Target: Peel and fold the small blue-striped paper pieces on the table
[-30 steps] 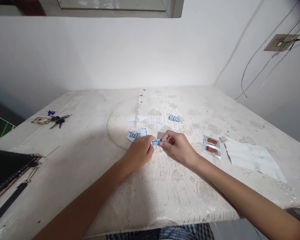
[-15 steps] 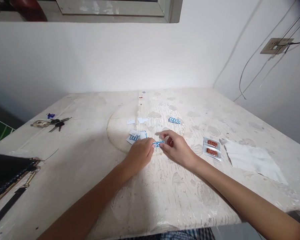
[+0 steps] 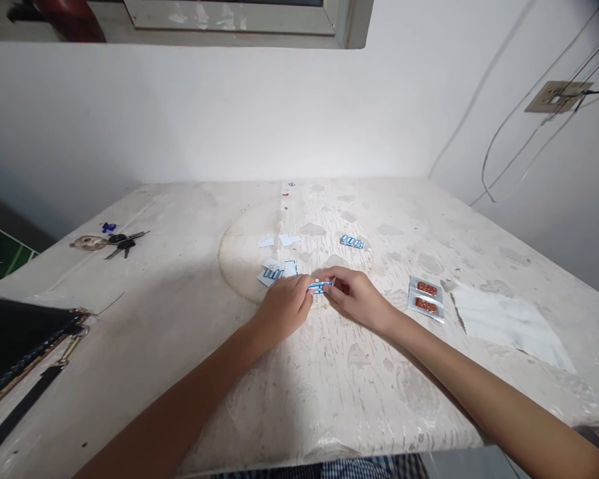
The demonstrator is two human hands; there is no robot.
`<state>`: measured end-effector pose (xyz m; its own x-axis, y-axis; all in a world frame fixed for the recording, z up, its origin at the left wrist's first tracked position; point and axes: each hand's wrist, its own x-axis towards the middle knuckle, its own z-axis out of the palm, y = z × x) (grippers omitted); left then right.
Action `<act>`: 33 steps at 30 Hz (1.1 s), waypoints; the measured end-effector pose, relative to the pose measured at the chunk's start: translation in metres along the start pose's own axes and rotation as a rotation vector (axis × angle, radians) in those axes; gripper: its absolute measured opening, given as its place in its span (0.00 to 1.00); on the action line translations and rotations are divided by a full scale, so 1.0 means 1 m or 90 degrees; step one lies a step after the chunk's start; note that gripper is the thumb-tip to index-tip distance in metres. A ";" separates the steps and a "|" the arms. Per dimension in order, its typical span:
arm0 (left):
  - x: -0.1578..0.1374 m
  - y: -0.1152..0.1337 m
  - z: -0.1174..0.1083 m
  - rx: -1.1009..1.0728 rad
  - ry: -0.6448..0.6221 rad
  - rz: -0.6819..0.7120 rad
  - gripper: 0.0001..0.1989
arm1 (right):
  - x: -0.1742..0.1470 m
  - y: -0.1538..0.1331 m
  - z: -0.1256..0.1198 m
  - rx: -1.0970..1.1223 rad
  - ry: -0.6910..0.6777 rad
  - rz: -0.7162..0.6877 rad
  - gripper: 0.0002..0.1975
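Note:
My left hand is closed on the left end of a small blue-and-white strip, which looks like paper or card. At the strip's other end, the fingers of my right hand pinch it. Just behind my left hand lie several white paper pieces with blue markings, partly hidden by the hand. Two plain white scraps, one of them a notched scrap, lie farther back. Another blue-and-white piece rests behind my right hand.
Right of my hands are a silver blister pack with two reddish-brown pieces and a white cloth or tissue. Keys lie at the left, near a black bag with a strap. A wall socket with cables is at the right.
My right index finger has come down from above the strip to meet it near the thumb. The whole view has shifted slightly. My left hand keeps its grip.

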<state>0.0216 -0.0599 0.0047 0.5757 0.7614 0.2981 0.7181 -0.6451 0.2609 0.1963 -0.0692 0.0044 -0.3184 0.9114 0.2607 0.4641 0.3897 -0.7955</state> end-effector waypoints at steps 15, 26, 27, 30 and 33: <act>0.001 0.000 -0.002 -0.001 -0.012 -0.005 0.08 | -0.001 -0.001 0.002 -0.092 0.005 -0.084 0.15; 0.001 0.001 -0.008 -0.068 -0.050 -0.082 0.10 | -0.001 -0.002 0.002 -0.080 0.003 -0.089 0.16; 0.001 0.000 -0.007 -0.062 -0.050 -0.084 0.10 | -0.002 -0.002 0.002 -0.082 0.004 -0.090 0.16; 0.001 0.001 -0.006 -0.043 -0.046 -0.082 0.10 | -0.002 -0.002 0.002 -0.087 0.004 -0.096 0.16; 0.001 0.001 -0.006 -0.040 -0.046 -0.078 0.10 | -0.003 -0.003 0.003 -0.090 0.002 -0.100 0.16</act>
<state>0.0206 -0.0607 0.0104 0.5141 0.8356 0.1937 0.7600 -0.5484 0.3488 0.1936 -0.0734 0.0049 -0.3935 0.8382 0.3776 0.5201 0.5416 -0.6604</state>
